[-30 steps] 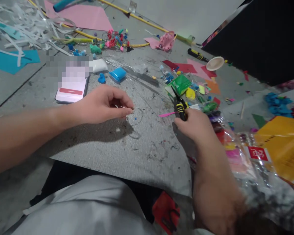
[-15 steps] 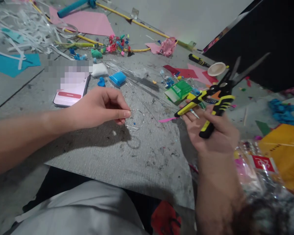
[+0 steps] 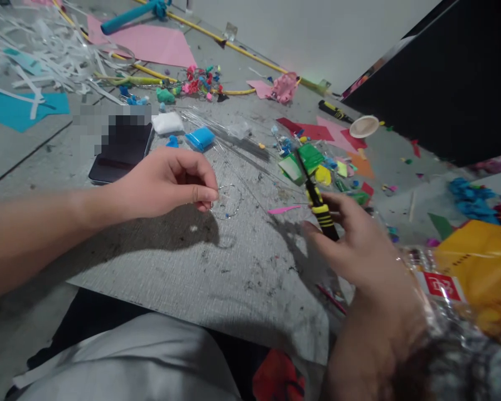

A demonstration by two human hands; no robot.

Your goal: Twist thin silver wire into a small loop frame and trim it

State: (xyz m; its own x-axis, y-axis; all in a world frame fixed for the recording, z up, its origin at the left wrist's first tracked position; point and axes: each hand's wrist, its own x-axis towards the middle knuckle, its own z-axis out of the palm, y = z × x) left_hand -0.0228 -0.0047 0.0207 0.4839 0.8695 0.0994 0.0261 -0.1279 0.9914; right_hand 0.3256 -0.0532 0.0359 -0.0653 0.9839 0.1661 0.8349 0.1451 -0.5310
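Observation:
Between the thumb and fingertips of my left hand [image 3: 171, 184] is a thin silvery wire ring [image 3: 239, 201], pinched at its left edge and held just above the grey board [image 3: 234, 256]. A tiny blue speck shows at the ring's lower edge. My right hand [image 3: 354, 239] is closed around snips [image 3: 317, 203] with yellow-and-black handles. They are seen edge-on, with the dark blades pointing up and to the left. A pink sliver [image 3: 284, 210] lies on the board between my hands.
A dark-screened phone [image 3: 125, 147], a white packet [image 3: 168, 123] and a blue packet [image 3: 200, 138] lie beyond my left hand. Loose straight wires [image 3: 242, 142] stretch across the middle. Green packets [image 3: 309, 159] lie beyond the snips. A yellow package [image 3: 480, 267] sits at the right.
My right hand has turned over, swinging the snips from pointing up-right with spread blades to edge-on, pointing up-left. The wire ring has shifted slightly left. The phone screen has gone dark.

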